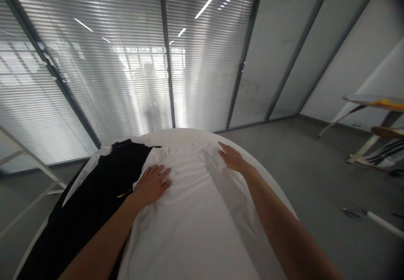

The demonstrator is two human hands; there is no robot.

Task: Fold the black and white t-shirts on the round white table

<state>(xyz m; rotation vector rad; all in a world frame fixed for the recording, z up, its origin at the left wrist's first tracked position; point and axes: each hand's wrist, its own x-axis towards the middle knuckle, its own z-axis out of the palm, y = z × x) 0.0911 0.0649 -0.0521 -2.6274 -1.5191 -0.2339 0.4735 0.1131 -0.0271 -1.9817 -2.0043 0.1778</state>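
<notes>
A white T-shirt (192, 212) lies spread out, collar away from me, on a round white table (186, 133). My left hand (153, 184) rests flat on the shirt's left side near the sleeve, its fingers spread. Over by the right sleeve, my right hand (232, 158) touches the fabric with its fingers stretched out and apart. Soft wrinkles run across the chest below the collar. Left of the T-shirt lies a black garment (94, 200), partly covered by my left forearm; a small yellow strip shows on it.
Glass partitions with blinds (202, 61) stand behind the table. A white metal frame (34, 162) is at the left. To the right are another table (372, 100) with something yellow on it, a brown seat (386, 132), and a white rod-like object (385, 224) low down.
</notes>
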